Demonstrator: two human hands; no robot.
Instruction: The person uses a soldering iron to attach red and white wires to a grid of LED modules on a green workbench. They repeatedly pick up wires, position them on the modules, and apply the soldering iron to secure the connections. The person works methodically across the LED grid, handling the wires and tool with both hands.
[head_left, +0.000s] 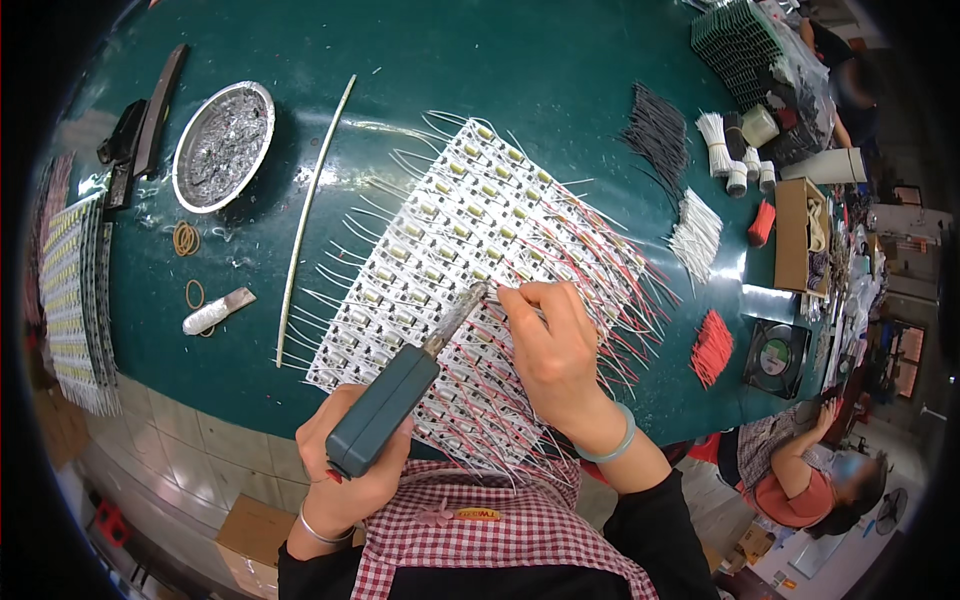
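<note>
A large white panel of small circuit boards (430, 245) lies slanted in front of me, with thin white wires along its left edge and red and white wires (625, 270) along its right. My left hand (360, 495) is closed around the dark green handle of a soldering iron (385, 410). Its metal tip reaches the middle of the panel. Just right of that tip, my right hand (555, 345) is pinched over the boards, thumb and index finger together at a thin wire whose end is mostly hidden by the fingers.
Left on the green table (420, 50) stand a bowl of metallic scraps (225, 145), rubber bands (187, 239) and a stack of panels (75, 300). A thin rod (315, 215) lies beside my panel. Black (657, 135), white (695, 235) and red wire bundles (711, 348) sit right, near a fan (775, 357). Other people are at right.
</note>
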